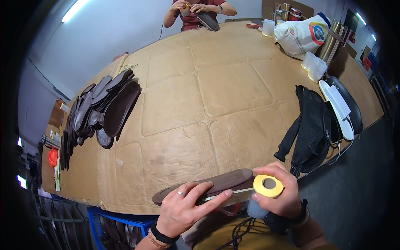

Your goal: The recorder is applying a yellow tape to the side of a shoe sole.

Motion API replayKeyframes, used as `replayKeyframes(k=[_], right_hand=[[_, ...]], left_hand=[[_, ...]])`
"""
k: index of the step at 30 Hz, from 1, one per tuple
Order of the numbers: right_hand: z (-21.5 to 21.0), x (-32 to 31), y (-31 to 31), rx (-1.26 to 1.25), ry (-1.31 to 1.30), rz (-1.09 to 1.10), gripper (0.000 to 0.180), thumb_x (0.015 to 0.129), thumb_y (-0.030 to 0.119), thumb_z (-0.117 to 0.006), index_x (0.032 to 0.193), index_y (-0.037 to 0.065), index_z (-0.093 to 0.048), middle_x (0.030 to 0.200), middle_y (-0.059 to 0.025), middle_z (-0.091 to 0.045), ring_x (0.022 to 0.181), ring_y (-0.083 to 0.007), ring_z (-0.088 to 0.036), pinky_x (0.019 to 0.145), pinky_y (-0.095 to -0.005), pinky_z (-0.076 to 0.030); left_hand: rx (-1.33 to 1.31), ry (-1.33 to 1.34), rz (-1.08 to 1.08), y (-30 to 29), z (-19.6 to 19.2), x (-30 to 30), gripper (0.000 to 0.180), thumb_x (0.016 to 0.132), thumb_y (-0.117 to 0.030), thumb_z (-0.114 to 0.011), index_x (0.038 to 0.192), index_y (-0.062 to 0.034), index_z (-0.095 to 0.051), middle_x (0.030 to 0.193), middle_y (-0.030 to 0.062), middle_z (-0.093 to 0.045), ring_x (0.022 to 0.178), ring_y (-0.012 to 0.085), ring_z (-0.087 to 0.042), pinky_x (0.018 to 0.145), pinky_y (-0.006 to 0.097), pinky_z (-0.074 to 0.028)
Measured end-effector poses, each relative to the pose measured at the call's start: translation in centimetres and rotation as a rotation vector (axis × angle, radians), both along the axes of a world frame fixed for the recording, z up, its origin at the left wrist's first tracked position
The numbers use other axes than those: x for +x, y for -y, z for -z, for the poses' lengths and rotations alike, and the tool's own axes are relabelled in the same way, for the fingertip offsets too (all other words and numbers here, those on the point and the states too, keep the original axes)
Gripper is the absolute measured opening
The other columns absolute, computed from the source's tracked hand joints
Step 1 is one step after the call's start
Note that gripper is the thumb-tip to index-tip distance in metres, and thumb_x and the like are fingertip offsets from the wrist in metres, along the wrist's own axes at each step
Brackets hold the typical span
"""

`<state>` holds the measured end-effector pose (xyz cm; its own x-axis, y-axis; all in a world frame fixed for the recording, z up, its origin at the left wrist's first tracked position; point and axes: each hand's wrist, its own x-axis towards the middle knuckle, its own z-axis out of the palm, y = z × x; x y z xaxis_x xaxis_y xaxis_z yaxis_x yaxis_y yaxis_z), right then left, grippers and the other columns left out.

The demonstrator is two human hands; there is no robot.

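My right hand [287,191] is curling in from the lower right, thumb below and fingers above, closing firmly around a yellow tape roll [260,188]. My left hand [179,214] is reaching up from the lower edge, palm down, its fingers half extended and slightly spread; they are pressing on a brown sole [227,180] rather than wrapping round it. A pale tape strip [243,191] is running from the roll to the left fingertips, along the sole's near side.

Beneath the table's near edge, at lower left, a blue crate [95,223] is holding dark, long pieces. At the far right, a white bag [302,35] is leaning by a steel flask [331,43]; I am not seeing inside either.

The sole is lying at the near edge of the cardboard-covered table [175,100], its long axis running left to right, the right end pointing slightly away from me, toward the roll. Farther left, a pile of soles [89,108] is resting on the table. Across from me, another person [193,18] is handling a dark sole [207,21].
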<state>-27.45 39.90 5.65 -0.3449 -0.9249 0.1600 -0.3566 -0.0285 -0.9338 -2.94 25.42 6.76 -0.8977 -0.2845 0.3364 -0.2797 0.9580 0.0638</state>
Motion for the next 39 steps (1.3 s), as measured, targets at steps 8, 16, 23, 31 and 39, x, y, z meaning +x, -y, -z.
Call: replayKeyframes(k=[8, 16, 23, 31, 39], right_hand=[[0.1, 0.5, 0.3, 0.0, -0.057, 0.147, 0.041, 0.083, 0.011, -0.087, 0.119, -0.002, -0.073, 0.103, -0.0143, -0.072, 0.093, -0.0243, -0.072, 0.084, -0.034, -0.056], [0.0, 0.2, 0.8, 0.01, -0.126, 0.193, 0.033, 0.083, 0.012, -0.087, 0.11, -0.002, -0.074, 0.096, -0.0146, -0.071, 0.089, -0.0277, -0.071, 0.081, -0.036, -0.055], [0.7, 0.1, 0.8, 0.011, -0.129, 0.188, 0.032, 0.084, 0.013, -0.087, 0.109, -0.002, -0.074, 0.096, -0.0147, -0.071, 0.088, -0.0279, -0.07, 0.081, -0.0357, -0.055], [1.1, 0.1, 1.0, 0.041, -0.041, 0.169, 0.032, 0.083, 0.013, -0.088, 0.108, -0.001, -0.075, 0.095, -0.0132, -0.07, 0.087, -0.025, -0.07, 0.079, -0.0343, -0.055], [0.2, 0.4, 1.0, 0.077, 0.104, 0.111, 0.037, 0.084, 0.013, -0.089, 0.116, -0.001, -0.075, 0.099, -0.0095, -0.072, 0.091, -0.0164, -0.071, 0.082, -0.03, -0.056]], left_hand=[[-0.003, -0.009, -0.006, 0.0, 0.1, 0.2, 0.062, 0.089, -0.023, -0.07, 0.146, -0.0444, -0.067, 0.117, 0.0003, -0.068, 0.096, 0.0164, -0.068, 0.078, 0.027, -0.059], [-0.018, -0.003, 0.002, 0.0, 0.2, -0.2, 0.064, 0.088, -0.023, -0.068, 0.148, -0.0445, -0.065, 0.117, 0.0005, -0.068, 0.096, 0.0161, -0.069, 0.079, 0.028, -0.059], [-0.033, -0.017, 0.016, -0.1, 0.3, 0.0, 0.064, 0.089, -0.021, -0.068, 0.149, -0.0441, -0.065, 0.118, 0.0005, -0.068, 0.096, 0.0168, -0.069, 0.08, 0.028, -0.06], [-0.014, -0.07, 0.025, 0.0, 0.6, 0.1, 0.063, 0.087, -0.019, -0.071, 0.144, -0.0441, -0.068, 0.117, 0.0001, -0.069, 0.096, 0.0173, -0.07, 0.078, 0.028, -0.06], [0.011, -0.179, 0.05, 0.5, 1.0, 0.7, 0.061, 0.083, -0.018, -0.076, 0.138, -0.0451, -0.073, 0.113, -0.0015, -0.069, 0.095, 0.0176, -0.07, 0.073, 0.028, -0.061]])
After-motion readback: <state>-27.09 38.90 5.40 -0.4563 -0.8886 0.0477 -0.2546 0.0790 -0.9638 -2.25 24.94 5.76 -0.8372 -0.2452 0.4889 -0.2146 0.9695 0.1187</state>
